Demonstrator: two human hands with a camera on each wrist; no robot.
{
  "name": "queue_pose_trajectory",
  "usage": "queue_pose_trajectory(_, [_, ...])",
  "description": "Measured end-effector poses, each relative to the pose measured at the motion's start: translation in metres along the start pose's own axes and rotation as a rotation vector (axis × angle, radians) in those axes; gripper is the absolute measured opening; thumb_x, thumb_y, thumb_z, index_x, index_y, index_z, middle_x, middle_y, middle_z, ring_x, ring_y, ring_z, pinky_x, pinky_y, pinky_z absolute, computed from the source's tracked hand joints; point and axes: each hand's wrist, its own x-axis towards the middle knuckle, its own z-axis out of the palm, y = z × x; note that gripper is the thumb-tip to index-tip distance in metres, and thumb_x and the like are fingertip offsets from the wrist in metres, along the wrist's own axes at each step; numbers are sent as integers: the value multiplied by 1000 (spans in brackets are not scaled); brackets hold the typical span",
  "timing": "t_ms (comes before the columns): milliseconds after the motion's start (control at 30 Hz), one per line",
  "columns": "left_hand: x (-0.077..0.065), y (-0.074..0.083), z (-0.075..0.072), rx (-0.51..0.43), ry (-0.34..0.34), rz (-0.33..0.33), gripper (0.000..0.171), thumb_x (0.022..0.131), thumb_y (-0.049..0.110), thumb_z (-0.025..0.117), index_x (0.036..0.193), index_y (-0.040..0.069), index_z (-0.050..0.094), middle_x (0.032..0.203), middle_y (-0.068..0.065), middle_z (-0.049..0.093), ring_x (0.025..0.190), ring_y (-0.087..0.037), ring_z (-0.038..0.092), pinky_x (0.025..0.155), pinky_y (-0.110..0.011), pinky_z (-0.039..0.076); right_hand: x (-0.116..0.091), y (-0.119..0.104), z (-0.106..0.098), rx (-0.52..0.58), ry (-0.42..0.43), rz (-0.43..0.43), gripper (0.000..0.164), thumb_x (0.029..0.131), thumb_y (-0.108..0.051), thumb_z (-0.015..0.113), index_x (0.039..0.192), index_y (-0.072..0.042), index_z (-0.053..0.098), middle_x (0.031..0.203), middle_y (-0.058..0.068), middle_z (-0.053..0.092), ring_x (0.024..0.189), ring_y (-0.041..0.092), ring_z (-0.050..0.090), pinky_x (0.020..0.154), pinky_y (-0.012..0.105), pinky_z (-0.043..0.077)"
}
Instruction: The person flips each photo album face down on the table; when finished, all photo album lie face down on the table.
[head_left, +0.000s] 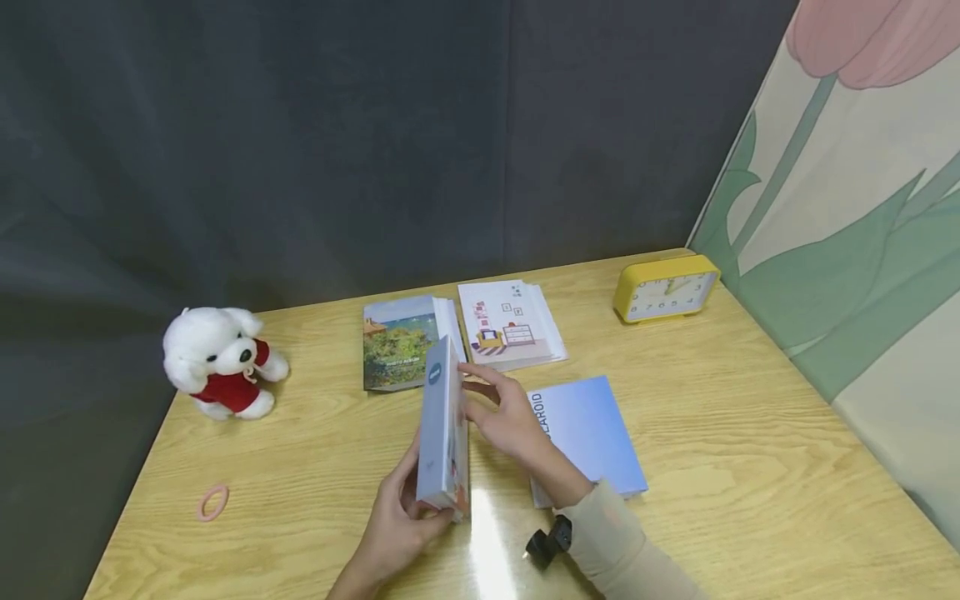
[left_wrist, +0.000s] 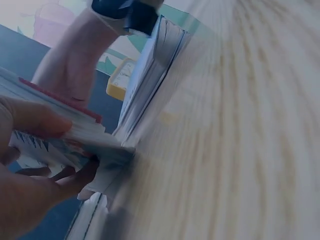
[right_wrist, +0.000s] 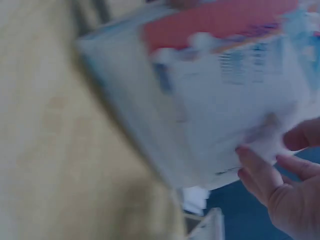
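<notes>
A photo album (head_left: 431,433) with a pale blue spine and a round dark emblem stands on edge between the hands. The left hand (head_left: 397,521) grips its near end, thumb on one side and fingers on the other, as the left wrist view also shows. On the album's right side, the right hand (head_left: 513,417) touches the cover with fingers and thumb apart. The right wrist view, blurred, shows that cover as white with a red band and small print (right_wrist: 240,65). Beside the right forearm lies a blue album (head_left: 592,433) lettered "LAROID", partly covered by the arm.
Behind the hands lie a landscape-cover photo album (head_left: 401,342) and a white illustrated album (head_left: 506,325). A yellow clock (head_left: 667,289) stands at the back right. On the left are a white plush dog (head_left: 217,358) in red and a pink ring (head_left: 213,503). A dark curtain (head_left: 337,150) hangs behind.
</notes>
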Motion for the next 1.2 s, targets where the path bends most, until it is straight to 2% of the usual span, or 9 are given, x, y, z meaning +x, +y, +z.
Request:
queue_pose_trajectory(100, [-1, 1, 1, 20, 1, 11, 100, 72, -24, 64, 158, 9, 24, 153, -25, 30, 131, -33, 43, 99, -38, 48, 1, -14, -3, 89, 5, 4, 41, 101, -14, 57, 141, -5, 54, 141, 19, 50, 121, 36, 57, 81, 43, 58])
queue_pose_trajectory(200, [-1, 0, 0, 10, -1, 35, 99, 68, -27, 62, 156, 2, 26, 153, -28, 30, 135, -27, 42, 105, -36, 41, 1, -22, -4, 104, -5, 20, 49, 100, -21, 61, 146, -8, 48, 141, 19, 49, 121, 35, 56, 79, 43, 58])
queue_pose_trajectory(400, [-4, 1, -6, -30, -1, 6, 104, 64, -29, 57, 157, 2, 22, 156, -27, 24, 136, -20, 41, 88, -29, 54, 0, -21, -8, 190, -46, 90, 58, 97, -10, 62, 151, -12, 40, 142, 21, 42, 123, 36, 55, 84, 48, 56])
queue_pose_trajectory(567, [-5, 5, -10, -25, -23, -29, 103, 67, -28, 60, 158, 7, 24, 160, -21, 21, 141, -23, 33, 98, -40, 50, -2, -13, -10, 223, -37, 123, 56, 97, -6, 60, 150, -14, 42, 142, 18, 44, 120, 30, 57, 82, 46, 57])
queue_pose_trajectory(733, [-9, 11, -13, 51, 21, -44, 92, 67, -29, 63, 151, 3, 39, 158, -16, 31, 143, -29, 31, 103, -42, 42, -6, -5, -11, 245, -17, 141, 54, 98, -3, 59, 149, -12, 44, 141, 17, 47, 117, 27, 60, 83, 44, 57])
queue_pose_trajectory(833, [-12, 15, -8, 176, 88, -95, 84, 67, -28, 64, 143, 3, 51, 155, -10, 38, 143, -30, 30, 107, -38, 35, -8, 1, -12, 226, 32, 137, 51, 98, 1, 58, 147, -5, 47, 138, 19, 52, 115, 30, 62, 83, 43, 57])
queue_pose_trajectory(933, [-14, 18, -1, 420, 147, -152, 75, 64, -24, 68, 134, 4, 62, 150, -3, 47, 142, -32, 34, 110, -40, 29, -8, 7, -13, 71, 65, 141, 44, 97, 4, 56, 141, 2, 51, 133, 23, 58, 114, 32, 63, 83, 38, 57])
queue_pose_trajectory(1067, [-14, 20, 3, 752, 124, -200, 65, 61, -17, 71, 123, 4, 70, 145, -3, 52, 138, -39, 37, 110, -56, 31, -11, 18, -12, -378, 23, 90, 35, 93, 5, 60, 128, 5, 63, 126, 22, 63, 112, 32, 63, 88, 38, 55])
queue_pose_trajectory(1200, [-12, 25, -2, 876, 33, -211, 52, 66, -9, 76, 115, 6, 74, 144, -10, 53, 136, -43, 37, 106, -64, 33, -14, 23, -15, -686, -84, -5, 31, 85, 0, 70, 116, 2, 71, 122, 19, 66, 116, 35, 60, 98, 48, 49])
